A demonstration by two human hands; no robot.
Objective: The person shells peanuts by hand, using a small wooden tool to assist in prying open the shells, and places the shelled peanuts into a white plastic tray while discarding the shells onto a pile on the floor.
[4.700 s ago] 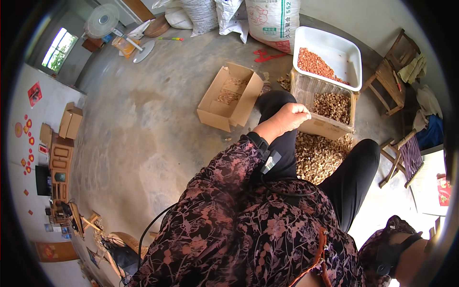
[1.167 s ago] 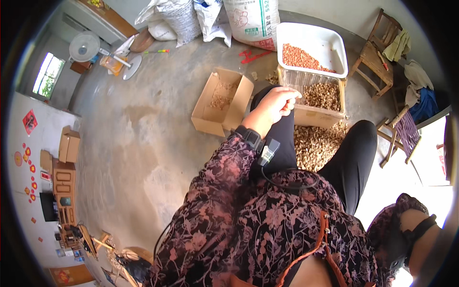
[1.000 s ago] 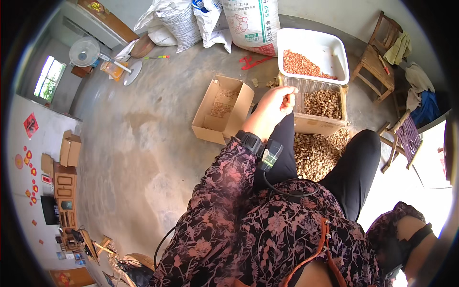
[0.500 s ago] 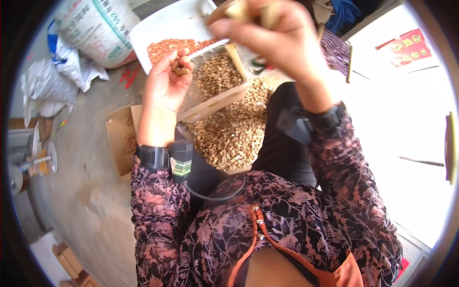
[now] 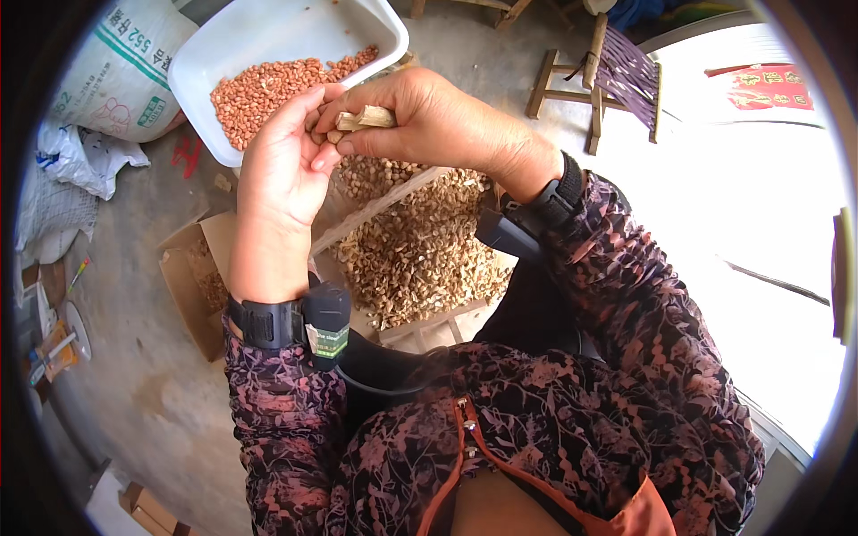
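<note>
Cupped with palm up, my left hand (image 5: 284, 170) holds a few unshelled peanuts (image 5: 320, 134) near its fingertips. My right hand (image 5: 416, 121) meets it there, closed around a pale split wooden tool (image 5: 366, 118) whose ends stick out between thumb and fingers. Its tip is close to the peanuts; whether it grips one is hidden by the fingers. Beneath the hands, a plastic bin (image 5: 380, 207) contains unshelled peanuts, partly covered by my wrists. Beyond the left hand, reddish shelled peanut kernels (image 5: 268, 94) lie in a white tub (image 5: 290, 27).
A heap of broken peanut shells (image 5: 420, 255) lies between my legs. Left of it stands an open cardboard box (image 5: 183, 286). White sacks (image 5: 125, 67) lean at the far left. A stool with a purple woven seat (image 5: 626, 76) is at the back right.
My right hand has come down and left from above the bin to the left hand's fingertips. The view has shifted, showing more of the white tub and the stool.
</note>
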